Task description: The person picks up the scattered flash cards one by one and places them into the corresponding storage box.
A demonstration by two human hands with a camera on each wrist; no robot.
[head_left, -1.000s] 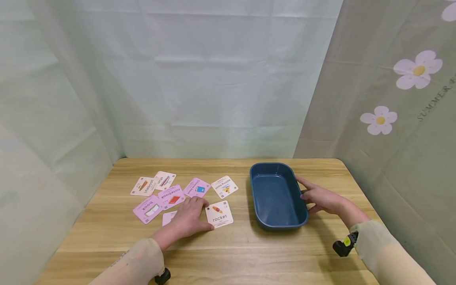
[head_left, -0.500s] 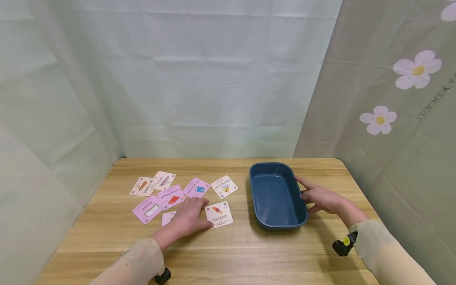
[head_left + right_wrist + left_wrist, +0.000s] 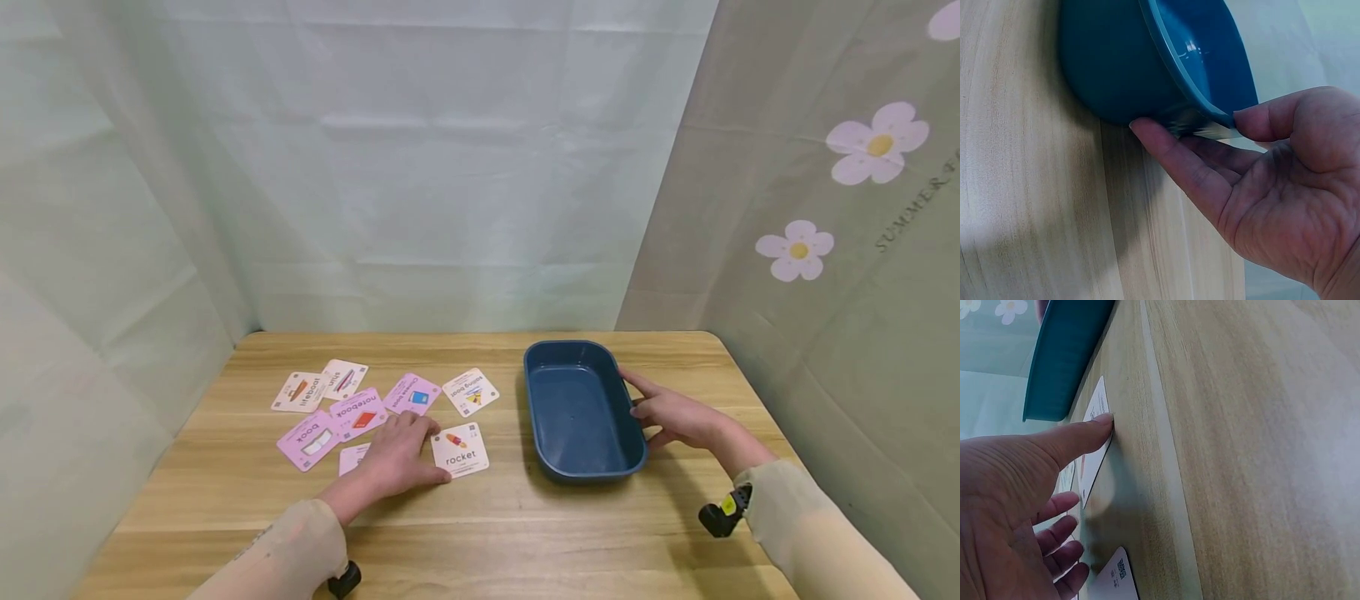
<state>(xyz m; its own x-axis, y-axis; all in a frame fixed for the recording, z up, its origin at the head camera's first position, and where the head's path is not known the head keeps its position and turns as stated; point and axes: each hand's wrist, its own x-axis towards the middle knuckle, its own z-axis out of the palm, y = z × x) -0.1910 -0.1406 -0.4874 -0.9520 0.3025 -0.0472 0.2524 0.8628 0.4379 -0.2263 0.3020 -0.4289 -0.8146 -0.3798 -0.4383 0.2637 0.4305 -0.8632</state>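
Observation:
My left hand (image 3: 401, 454) rests over the cards with its fingers loosely bent. Its thumb touches the near left corner of the white rocket card (image 3: 460, 450), and the index fingertip is by the card's far left corner. That card lies flat in the left wrist view, thumb on its edge. A pink card (image 3: 352, 458) lies partly hidden beneath the same hand. At the right, my right hand (image 3: 678, 419) grips the side of a deep blue tray (image 3: 585, 417). The right wrist view has the thumb (image 3: 1266, 122) at the tray's rim and another fingertip low on its outer wall.
Left of the tray lie the sailing boat card (image 3: 471, 392), the Chinese book card (image 3: 412, 393), the notebook card (image 3: 360, 414) and the book card (image 3: 308, 440). Farther back, the lifeboat card (image 3: 298, 392) overlaps the ship card (image 3: 345, 379). Curtains stand behind the wooden table (image 3: 555, 533).
The rocket card has turned and shifted very slightly beside the left hand. Both hands and the tray hold nearly the same places, while the whole view has drifted a little.

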